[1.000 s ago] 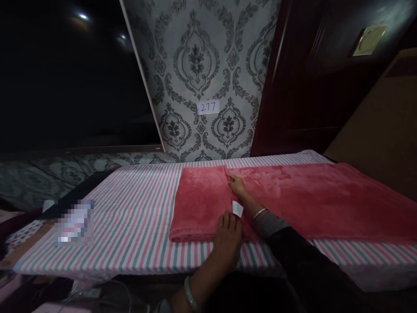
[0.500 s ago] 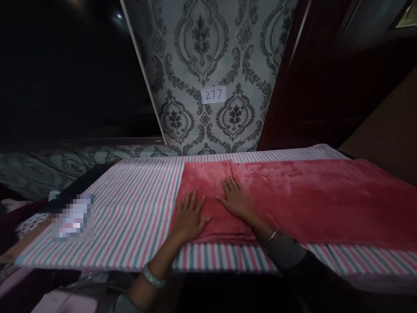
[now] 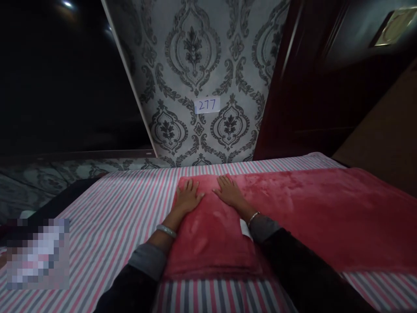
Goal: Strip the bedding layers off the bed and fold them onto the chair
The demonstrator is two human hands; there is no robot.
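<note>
A plush red blanket (image 3: 312,213) lies flat across the striped cloth, its left part folded over into a thicker layered section (image 3: 208,243). Both hands rest palm down on the far half of that folded part. My left hand (image 3: 188,196), with a pale bangle at the wrist, lies at its left edge, fingers spread. To the right of it, my right hand (image 3: 230,191) presses near the fold's right edge, its fingers stretched out. A white label (image 3: 246,229) sticks out beside my right wrist.
Pink, grey and white striped cloth (image 3: 120,208) covers the table. Behind stands a patterned wall with a paper marked 277 (image 3: 207,105). A dark screen (image 3: 71,87) is at left, a dark red door (image 3: 312,100) at right. A pixelated patch (image 3: 39,256) hides something at lower left.
Both hands have slid farther away over the folded part, toward the blanket's far edge. The view has shifted, bringing the blanket closer. The white label has come into sight.
</note>
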